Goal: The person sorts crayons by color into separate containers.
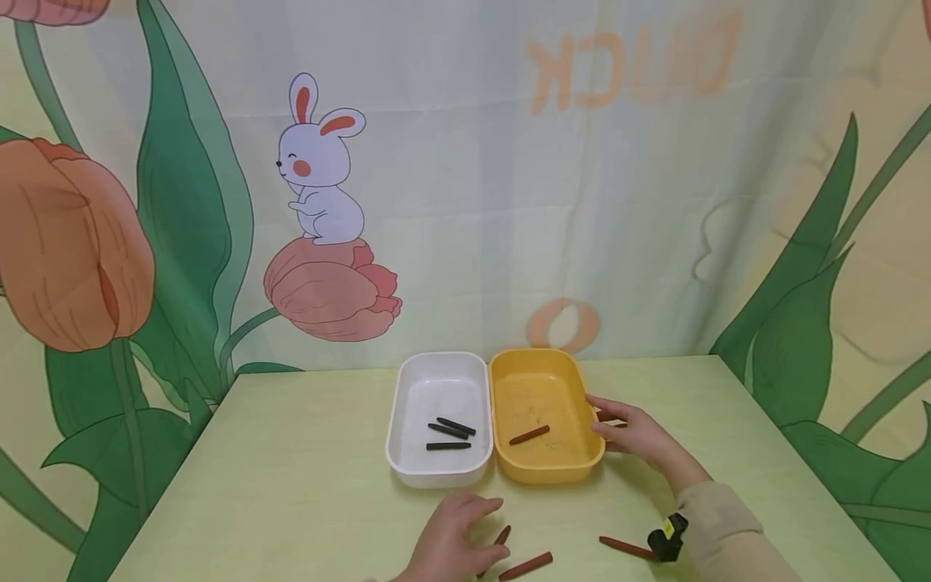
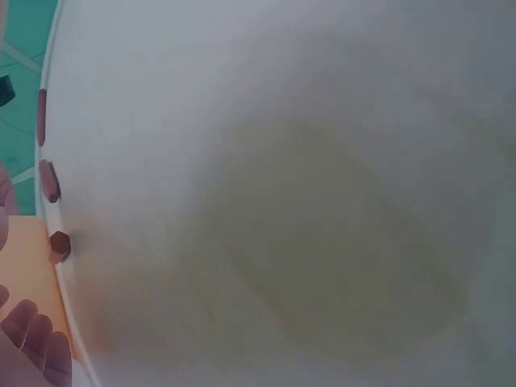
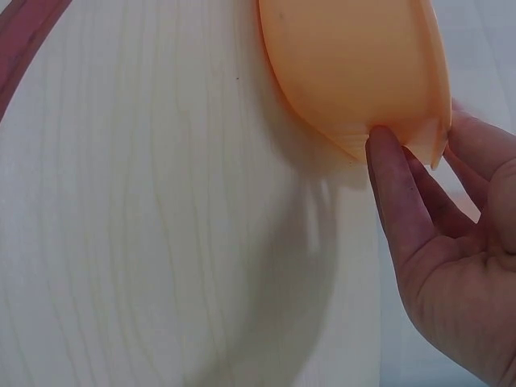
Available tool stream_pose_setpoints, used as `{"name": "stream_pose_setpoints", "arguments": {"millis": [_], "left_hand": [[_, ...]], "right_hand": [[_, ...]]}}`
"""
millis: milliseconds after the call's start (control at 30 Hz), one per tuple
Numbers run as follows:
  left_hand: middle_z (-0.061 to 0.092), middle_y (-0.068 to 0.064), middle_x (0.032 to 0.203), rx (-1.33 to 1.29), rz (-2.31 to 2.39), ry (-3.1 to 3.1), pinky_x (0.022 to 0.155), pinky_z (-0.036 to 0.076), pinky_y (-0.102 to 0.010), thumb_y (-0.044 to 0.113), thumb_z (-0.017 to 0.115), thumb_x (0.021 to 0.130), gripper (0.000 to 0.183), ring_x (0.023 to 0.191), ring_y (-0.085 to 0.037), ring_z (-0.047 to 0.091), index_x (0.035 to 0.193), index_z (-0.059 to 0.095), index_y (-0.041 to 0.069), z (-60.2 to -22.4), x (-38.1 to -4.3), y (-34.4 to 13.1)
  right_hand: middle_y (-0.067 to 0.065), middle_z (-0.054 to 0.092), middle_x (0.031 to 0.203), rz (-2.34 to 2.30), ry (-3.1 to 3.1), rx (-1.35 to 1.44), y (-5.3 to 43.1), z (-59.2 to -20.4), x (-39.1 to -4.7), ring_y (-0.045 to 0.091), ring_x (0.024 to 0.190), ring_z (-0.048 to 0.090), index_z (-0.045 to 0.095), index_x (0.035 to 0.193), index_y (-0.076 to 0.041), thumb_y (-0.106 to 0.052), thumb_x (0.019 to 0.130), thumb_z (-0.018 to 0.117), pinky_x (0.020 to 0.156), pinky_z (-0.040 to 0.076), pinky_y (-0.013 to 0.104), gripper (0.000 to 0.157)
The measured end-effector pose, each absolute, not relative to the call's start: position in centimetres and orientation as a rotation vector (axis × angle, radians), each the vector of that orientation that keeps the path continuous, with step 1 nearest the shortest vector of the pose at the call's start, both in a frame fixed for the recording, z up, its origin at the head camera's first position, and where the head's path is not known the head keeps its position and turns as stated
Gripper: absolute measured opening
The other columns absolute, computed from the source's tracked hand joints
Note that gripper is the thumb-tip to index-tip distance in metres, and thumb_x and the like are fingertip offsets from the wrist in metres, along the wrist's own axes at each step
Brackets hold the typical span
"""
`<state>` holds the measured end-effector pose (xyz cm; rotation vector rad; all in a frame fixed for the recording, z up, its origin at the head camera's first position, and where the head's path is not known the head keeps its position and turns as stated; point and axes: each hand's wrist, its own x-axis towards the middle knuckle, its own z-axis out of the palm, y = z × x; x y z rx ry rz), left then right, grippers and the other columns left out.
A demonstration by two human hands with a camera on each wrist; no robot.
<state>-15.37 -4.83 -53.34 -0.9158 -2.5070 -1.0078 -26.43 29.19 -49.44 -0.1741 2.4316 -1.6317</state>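
My left hand (image 1: 454, 537) hovers low at the table's front, thumb and index finger apart, with a reddish-brown crayon (image 1: 503, 535) in the gap between them. In the left wrist view its fingers (image 2: 36, 343) show at the lower left corner. A second brown crayon (image 1: 525, 567) lies just right of that hand. My right hand (image 1: 640, 440) holds the right side of the yellow tray (image 1: 549, 473). From the right wrist view, the thumb (image 3: 395, 177) presses the outer wall while another finger reaches the rim. One brown crayon (image 1: 529, 436) lies inside this tray.
Against the yellow tray's left side stands a white tray (image 1: 440, 478) holding three black crayons (image 1: 448, 446). Another brown crayon (image 1: 627, 548) lies at the front right, partly behind a small black camera (image 1: 667, 537) on the right wrist. A printed curtain (image 1: 465, 202) hangs behind the table.
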Motion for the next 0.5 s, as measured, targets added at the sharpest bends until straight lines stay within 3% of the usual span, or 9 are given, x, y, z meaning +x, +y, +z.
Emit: {"name": "stream_pose_setpoints", "arguments": {"millis": [500], "left_hand": [[0.067, 0.006, 0.101, -0.974, -1.013, -2.674, 0.082, 0.048, -0.025, 0.024, 0.086, 0.071, 0.050, 0.092, -0.006, 0.056, 0.117, 0.073, 0.010, -54.12, -15.50, -5.19]], "right_hand": [[0.026, 0.048, 0.129, -1.641, 2.422, -0.175, 29.20, -49.33, -26.29, 0.029, 0.104, 0.060, 0.037, 0.151, -0.001, -0.011, 0.100, 0.060, 0.085, 0.057, 0.039, 0.057]]}}
